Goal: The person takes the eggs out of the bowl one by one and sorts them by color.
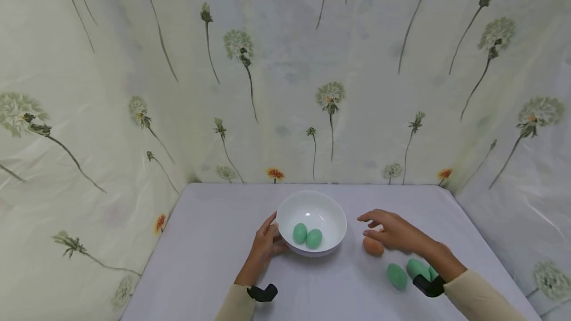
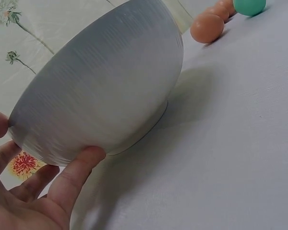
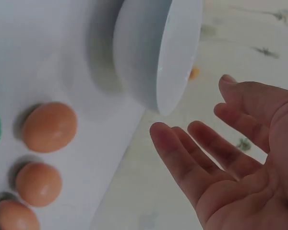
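A white bowl (image 1: 290, 207) stands on the table with two green eggs (image 1: 314, 239) inside. My left hand (image 1: 262, 246) holds the bowl's left side, its thumb (image 2: 81, 167) low on the outer wall and the fingers further up towards the rim. To the right of the bowl, my right hand (image 1: 392, 229) hovers over the brown eggs with nothing in its grasp, fingers loosely spread. One brown egg (image 1: 372, 246) shows below that hand, which covers most of the others. In the right wrist view, three brown eggs (image 3: 50, 127) lie in a row on the tabletop.
More green eggs (image 1: 397, 276) lie near the right forearm, partly behind its black wrist strap (image 1: 429, 286). The pale table (image 1: 214, 222) ends at a back edge against a curtain (image 1: 285, 88) printed with dandelions, which also hangs along both sides.
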Action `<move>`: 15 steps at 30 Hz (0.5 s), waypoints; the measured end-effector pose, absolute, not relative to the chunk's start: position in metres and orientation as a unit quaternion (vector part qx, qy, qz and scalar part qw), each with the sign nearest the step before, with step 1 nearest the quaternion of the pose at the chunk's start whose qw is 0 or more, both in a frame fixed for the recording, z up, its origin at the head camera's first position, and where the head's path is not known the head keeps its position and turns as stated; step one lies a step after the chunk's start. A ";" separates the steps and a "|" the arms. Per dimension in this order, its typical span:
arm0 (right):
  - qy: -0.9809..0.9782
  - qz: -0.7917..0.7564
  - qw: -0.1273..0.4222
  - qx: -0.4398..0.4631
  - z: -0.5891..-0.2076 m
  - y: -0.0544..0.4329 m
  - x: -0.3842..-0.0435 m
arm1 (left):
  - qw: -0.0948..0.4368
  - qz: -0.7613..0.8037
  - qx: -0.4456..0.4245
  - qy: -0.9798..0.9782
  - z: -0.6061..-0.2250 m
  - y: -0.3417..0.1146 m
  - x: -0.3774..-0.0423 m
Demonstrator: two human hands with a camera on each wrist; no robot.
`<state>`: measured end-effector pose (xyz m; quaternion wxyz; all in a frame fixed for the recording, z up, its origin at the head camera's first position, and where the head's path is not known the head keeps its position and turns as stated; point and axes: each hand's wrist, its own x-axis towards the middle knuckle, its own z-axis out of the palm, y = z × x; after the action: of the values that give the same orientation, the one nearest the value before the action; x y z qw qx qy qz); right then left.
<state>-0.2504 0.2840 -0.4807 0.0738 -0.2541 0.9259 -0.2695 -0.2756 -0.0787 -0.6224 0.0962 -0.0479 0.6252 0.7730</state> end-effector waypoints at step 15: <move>0.902 -0.257 0.138 -0.318 -0.496 0.177 -0.302 | 0.100 0.771 -0.052 0.626 -0.621 -0.080 -0.275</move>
<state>-0.3015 0.1773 -0.4957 0.1385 -0.3175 0.9022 -0.2568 -0.2754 -0.0798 -0.6207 0.1001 -0.0515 0.6265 0.7713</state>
